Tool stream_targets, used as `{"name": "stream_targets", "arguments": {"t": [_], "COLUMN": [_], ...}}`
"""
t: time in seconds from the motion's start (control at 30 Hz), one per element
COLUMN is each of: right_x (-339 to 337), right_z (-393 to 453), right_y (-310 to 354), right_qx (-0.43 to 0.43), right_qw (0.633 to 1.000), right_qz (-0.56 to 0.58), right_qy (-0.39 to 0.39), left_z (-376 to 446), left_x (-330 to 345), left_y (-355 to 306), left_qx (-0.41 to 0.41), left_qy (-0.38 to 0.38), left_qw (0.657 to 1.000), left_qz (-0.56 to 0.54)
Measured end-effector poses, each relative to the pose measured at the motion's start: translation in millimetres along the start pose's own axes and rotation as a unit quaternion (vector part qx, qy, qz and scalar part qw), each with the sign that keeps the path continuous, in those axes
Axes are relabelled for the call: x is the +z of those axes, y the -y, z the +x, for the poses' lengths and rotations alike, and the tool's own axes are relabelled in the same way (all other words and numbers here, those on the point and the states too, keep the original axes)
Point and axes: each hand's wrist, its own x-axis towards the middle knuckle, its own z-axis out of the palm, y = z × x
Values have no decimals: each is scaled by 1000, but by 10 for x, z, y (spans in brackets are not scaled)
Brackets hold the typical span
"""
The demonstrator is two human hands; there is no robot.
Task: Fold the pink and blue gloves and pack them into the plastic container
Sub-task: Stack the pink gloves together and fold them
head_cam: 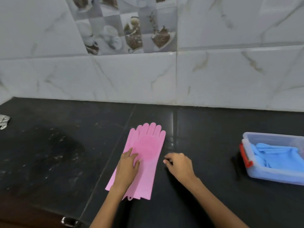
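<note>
Pink gloves (146, 150) lie flat on the black counter (205, 129), fingers pointing toward the wall, stacked as one shape. My left hand (129, 165) rests palm-down on the pink gloves' left middle, fingers spread. My right hand (180, 163) is on the counter just right of the gloves, fingers curled, holding nothing. At the right edge stands a clear plastic container (271, 176) with a red latch (245, 157). Blue gloves (276, 155) lie folded inside it.
A marble-tiled wall (148, 76) rises behind the counter. A striped cloth (4, 121) shows at the far left edge. A metal handle (68, 221) is near the counter's front edge at the bottom left.
</note>
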Motion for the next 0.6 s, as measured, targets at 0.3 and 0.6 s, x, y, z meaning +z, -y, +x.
{"name": "stream_targets", "arguments": {"t": [0.3,0.6], "right_x": [264,279], "right_z": [408,540], "right_y": [488,515], "right_qx": [214,260], "right_qw": [970,951], "right_qz": [106,144], "right_qy": [-51,-87], "left_z": [227,308], "left_x": [-68,3], "left_y": [407,353], "left_qx": [-15,-24], "left_qy": [-33,-56], "left_qw": [996,982], "left_qz": [-78,-177]}}
